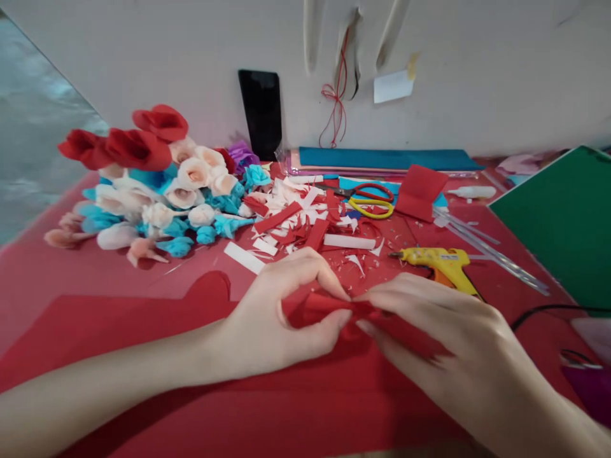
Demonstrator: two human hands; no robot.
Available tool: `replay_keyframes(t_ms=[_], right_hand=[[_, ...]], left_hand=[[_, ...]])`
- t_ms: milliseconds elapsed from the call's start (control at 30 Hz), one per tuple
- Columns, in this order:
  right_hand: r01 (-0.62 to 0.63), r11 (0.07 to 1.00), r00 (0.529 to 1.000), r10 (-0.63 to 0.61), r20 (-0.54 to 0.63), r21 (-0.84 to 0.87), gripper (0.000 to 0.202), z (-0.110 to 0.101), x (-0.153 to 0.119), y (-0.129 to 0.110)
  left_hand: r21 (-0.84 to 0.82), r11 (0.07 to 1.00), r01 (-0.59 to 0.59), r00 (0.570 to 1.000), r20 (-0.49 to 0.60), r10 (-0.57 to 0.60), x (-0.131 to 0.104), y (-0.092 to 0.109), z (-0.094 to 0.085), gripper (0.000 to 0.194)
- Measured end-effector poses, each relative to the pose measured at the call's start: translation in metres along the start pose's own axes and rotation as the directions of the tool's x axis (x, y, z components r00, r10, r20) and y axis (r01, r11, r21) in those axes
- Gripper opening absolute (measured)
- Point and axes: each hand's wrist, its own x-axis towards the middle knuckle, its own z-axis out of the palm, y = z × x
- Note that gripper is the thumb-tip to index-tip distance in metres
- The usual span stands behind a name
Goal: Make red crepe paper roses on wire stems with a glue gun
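Observation:
Between my two hands is a piece of red crepe paper (317, 304), gathered at its middle. My left hand (291, 312) pinches it between thumb and fingertips. From the other side my right hand (443, 331) grips the same piece, with thumb and fingers closed on it; part of the paper is hidden behind those fingers. Beneath both hands spreads a large red paper sheet (267, 407). A rounded red paper cutout (209, 291) lies beside my left wrist. Just beyond my right hand rests a yellow glue gun (442, 262).
Finished paper flowers (191, 175) pile up at the left. Red and white paper scraps (305, 216) cover the middle, near yellow-and-red-handled scissors (371, 207). Clear glue sticks (496, 254) lie at right by a green board (563, 222). A black phone (261, 114) leans against the wall.

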Motion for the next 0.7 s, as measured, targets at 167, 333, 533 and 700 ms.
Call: replay_keyframes(t_ms=[167, 333, 533, 700], right_hand=[[0.016, 0.996, 0.999, -0.012, -0.047, 0.084, 0.011, -0.001, 0.002, -0.004], [0.014, 0.998, 0.996, -0.009, -0.085, 0.06, 0.011, -0.002, -0.002, -0.007], [0.035, 0.996, 0.993, -0.026, -0.113, 0.079, 0.012, -0.002, -0.004, -0.009], [0.089, 0.996, 0.984, -0.089, -0.155, -0.008, 0.013, -0.005, -0.004, -0.011]], left_hand=[[0.036, 0.999, -0.021, 1.0, 0.02, 0.02, -0.002, 0.01, -0.002, 0.008], [0.025, 1.0, 0.011, 0.999, 0.034, -0.012, -0.003, 0.014, -0.002, 0.008], [-0.003, 0.996, 0.085, 0.995, 0.046, -0.085, -0.003, 0.014, -0.002, 0.004], [-0.022, 0.992, 0.127, 0.991, 0.052, -0.126, -0.003, 0.015, -0.002, 0.003]])
